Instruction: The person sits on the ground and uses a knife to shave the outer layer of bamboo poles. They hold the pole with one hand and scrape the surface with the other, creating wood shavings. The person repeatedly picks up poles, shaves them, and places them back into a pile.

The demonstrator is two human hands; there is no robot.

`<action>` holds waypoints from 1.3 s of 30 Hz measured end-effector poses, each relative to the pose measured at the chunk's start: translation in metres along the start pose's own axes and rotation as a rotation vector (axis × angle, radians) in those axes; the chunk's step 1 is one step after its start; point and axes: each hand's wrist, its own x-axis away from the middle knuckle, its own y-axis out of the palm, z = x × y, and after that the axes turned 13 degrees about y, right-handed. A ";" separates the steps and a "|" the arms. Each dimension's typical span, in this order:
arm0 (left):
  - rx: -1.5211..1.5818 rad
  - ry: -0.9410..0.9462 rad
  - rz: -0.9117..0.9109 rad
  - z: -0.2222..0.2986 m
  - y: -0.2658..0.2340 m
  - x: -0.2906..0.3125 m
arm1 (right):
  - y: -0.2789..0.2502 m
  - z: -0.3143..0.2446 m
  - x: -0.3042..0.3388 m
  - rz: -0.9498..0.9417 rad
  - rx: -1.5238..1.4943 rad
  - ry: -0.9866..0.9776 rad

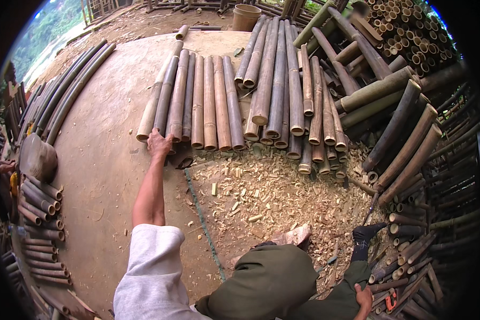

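Observation:
My left arm, in a pale grey sleeve, stretches forward to a row of cut bamboo poles. My left hand [159, 143] closes around the near end of a dark bamboo pole [166, 98]. Left of it lies a paler, longer bamboo pole [153, 106]; brown bamboo poles [209, 106] lie side by side to its right. At the lower right, my right hand [364, 300] is down against my dark green trouser leg [354, 274], its fingers mostly hidden. Close beside that hand is an orange-red object [391, 300], perhaps a tool handle.
Wood chips [282, 186] cover the ground before my knees. Stacked bamboo poles [276, 80] lie ahead; thicker ones [410, 149] lean at right. More bamboo pieces [40, 202] and a rounded grey-brown object [37, 157] are at left, near another person's hand [5, 166]. A bucket [245, 17] stands behind.

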 end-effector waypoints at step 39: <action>-0.172 0.939 -0.450 0.111 -0.048 0.215 | 0.041 0.036 -0.037 0.055 -0.200 -0.058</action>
